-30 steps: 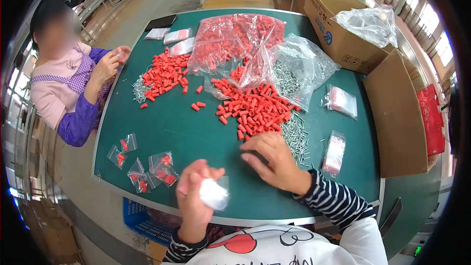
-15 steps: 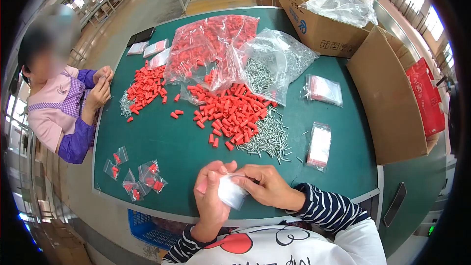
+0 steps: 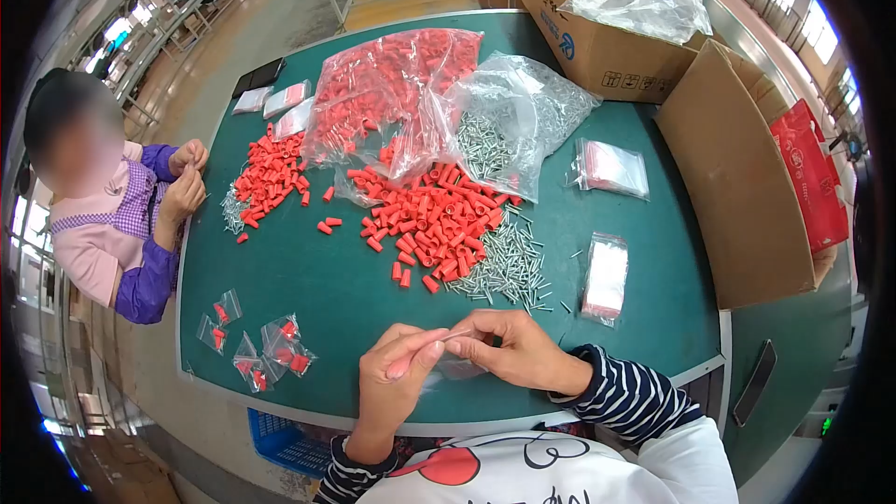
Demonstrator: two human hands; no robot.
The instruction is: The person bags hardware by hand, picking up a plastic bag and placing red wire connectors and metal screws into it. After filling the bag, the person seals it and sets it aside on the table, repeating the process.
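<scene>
Near the table's front edge my left hand (image 3: 399,371) and my right hand (image 3: 515,353) meet, both closed in a pinch on a small clear zip bag (image 3: 459,370). The bag hangs between them, its upper edge at the fingertips and much of it hidden by the fingers. A pinkish-red bit shows under my left fingers; I cannot tell what it is. Beyond my hands lies a heap of red plastic caps (image 3: 425,224), with a pile of silver screws (image 3: 509,266) against its right side. To the left, several small filled bags (image 3: 285,343) hold red caps.
Large clear bags of red caps (image 3: 397,75) and screws (image 3: 532,103) lie at the back. Stacks of flat zip bags (image 3: 605,280) rest on the right. Cardboard boxes (image 3: 747,196) stand along the right edge. At left, a person (image 3: 103,215) works beside another cap pile (image 3: 271,173).
My left hand has turned over and its fingers have closed at the bag's top. The white face of the bag between my hands no longer shows. The person at left has shifted slightly.
</scene>
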